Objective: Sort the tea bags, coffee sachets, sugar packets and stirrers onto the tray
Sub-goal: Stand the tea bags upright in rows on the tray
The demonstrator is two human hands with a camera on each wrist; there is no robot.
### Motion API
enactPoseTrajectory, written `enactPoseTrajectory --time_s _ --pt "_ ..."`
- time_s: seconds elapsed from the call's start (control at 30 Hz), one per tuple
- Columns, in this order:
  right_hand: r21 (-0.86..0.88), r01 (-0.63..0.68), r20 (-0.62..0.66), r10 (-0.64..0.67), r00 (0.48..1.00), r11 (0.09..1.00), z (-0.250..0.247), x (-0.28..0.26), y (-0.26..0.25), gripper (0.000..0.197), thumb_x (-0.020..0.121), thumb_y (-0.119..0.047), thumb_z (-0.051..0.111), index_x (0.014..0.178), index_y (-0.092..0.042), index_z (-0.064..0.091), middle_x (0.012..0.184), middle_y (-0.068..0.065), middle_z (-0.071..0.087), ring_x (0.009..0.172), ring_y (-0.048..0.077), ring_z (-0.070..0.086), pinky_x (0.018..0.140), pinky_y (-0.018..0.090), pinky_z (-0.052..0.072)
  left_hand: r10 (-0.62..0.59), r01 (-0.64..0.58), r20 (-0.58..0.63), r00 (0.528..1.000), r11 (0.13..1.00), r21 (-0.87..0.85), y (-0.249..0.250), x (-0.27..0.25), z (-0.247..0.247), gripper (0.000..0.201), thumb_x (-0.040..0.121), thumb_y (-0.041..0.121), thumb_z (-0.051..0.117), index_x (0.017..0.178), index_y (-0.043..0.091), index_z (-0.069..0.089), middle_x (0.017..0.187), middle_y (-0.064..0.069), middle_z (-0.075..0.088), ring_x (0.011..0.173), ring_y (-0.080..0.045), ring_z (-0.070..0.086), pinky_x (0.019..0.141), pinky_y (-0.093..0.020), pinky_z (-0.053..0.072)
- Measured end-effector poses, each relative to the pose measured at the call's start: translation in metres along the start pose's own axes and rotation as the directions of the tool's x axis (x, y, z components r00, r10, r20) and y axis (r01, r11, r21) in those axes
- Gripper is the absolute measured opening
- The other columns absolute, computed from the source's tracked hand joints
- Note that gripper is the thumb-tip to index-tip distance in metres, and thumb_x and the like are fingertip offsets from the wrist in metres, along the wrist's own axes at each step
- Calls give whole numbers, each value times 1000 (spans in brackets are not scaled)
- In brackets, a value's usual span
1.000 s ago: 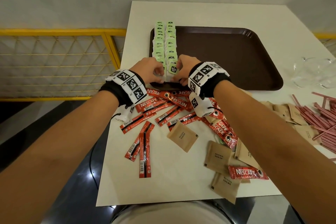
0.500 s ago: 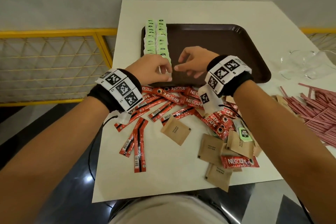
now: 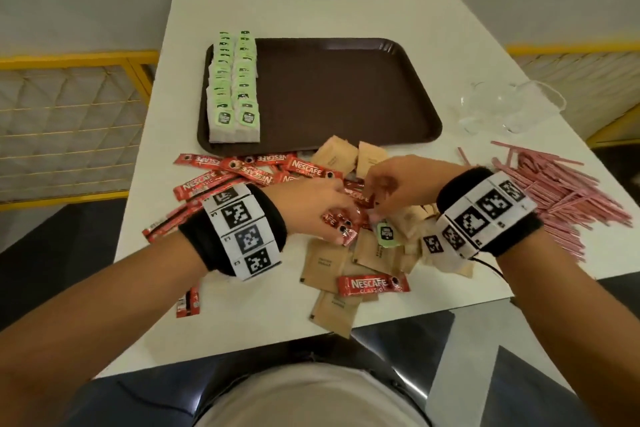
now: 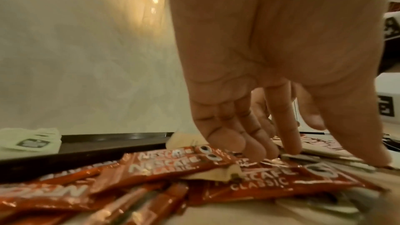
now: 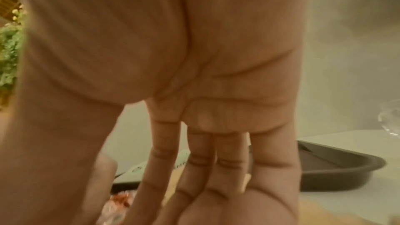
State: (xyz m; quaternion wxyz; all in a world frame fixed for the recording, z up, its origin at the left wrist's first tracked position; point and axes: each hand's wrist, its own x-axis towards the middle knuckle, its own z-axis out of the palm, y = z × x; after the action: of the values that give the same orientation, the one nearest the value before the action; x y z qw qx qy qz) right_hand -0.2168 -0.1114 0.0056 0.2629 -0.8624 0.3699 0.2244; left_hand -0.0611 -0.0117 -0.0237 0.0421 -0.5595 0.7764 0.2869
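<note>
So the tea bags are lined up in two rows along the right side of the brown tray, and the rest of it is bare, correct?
Not quite: the head view shows the two rows of tea bags along the left side of the brown tray, not the right. The rest of it is bare.

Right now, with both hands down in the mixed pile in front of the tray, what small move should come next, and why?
Probably pinch up the stray green tea bag lying among the brown sugar packets, below the right hand, and carry it to the tea bag rows on the tray. It looks like the only tea bag left off the tray.
</note>
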Motion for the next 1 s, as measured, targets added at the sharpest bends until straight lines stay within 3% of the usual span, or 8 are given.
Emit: enactPoseTrajectory --time_s 0.07,0.3,0.43,0.57,0.63,0.73,0.87,1.0 --pt "-95 -20 15 21 1000 995 11 -3 10 43 72 -38 76 109 -31 56 100 -9 54 93 13 50 81 28 42 -23 23 12 1000 999 29 5 6 4 41 89 45 54 124 25 56 112 1 44 103 -11 42 90 -31 39" --pt "-124 52 0 -52 999 991 26 2 17 64 70 -29 79 125 -23 46 118 -2 48 98 12 42 82 25 38 -147 148 -21 989 989 16 -14 -1 4 23 90 39 55 101 21 64 106 6 47 94 -6 45 78 -18 34" --pt "-149 86 -21 -90 996 985 27 13 16 56 71 -32 79 118 -19 50 115 0 51 95 13 43 79 25 38 -142 143 -29 989 989 29 -18 -5 3 25 87 35 61 110 27 59 111 6 48 98 -6 45 83 -21 39" --pt "-119 122 -64 -131 989 985 23 20 17 37 71 -28 78 94 -21 50 90 -8 47 87 12 43 62 19 34 -72 72 -6 997 995 69 -12 0 11 45 84 45 61 127 32 52 112 7 44 103 -7 39 84 -23 37" --pt "-94 148 -68 -155 986 984 21 24 18 30 74 -25 76 89 -20 51 78 -12 42 78 10 42 58 15 30 -101 101 -8 995 988 114 -10 5 15 55 82 53 60 131 32 47 114 8 42 104 -7 37 79 -22 33" --pt "-38 171 -54 -173 983 985 16 25 21 24 76 -25 74 79 -21 51 77 -10 47 71 7 43 61 18 33 -142 148 -44 989 974 170 -11 8 16 61 79 59 58 129 27 46 117 6 43 109 -10 38 78 -22 32" --pt "162 193 -138 -172 975 968 1 23 28 25 78 -23 72 73 -21 48 87 -3 57 77 10 51 67 21 41 -159 171 -74 985 966 194 -11 10 18 52 81 59 56 117 22 50 115 6 44 109 -12 41 75 -22 32" --pt "324 224 -263 -140 955 919 -16 18 34 21 80 -18 72 79 -18 51 79 -10 60 62 -7 57 60 12 43 -145 155 -70 987 974 164 -12 15 16 38 85 50 58 108 21 53 107 6 46 101 -11 42 75 -23 36"
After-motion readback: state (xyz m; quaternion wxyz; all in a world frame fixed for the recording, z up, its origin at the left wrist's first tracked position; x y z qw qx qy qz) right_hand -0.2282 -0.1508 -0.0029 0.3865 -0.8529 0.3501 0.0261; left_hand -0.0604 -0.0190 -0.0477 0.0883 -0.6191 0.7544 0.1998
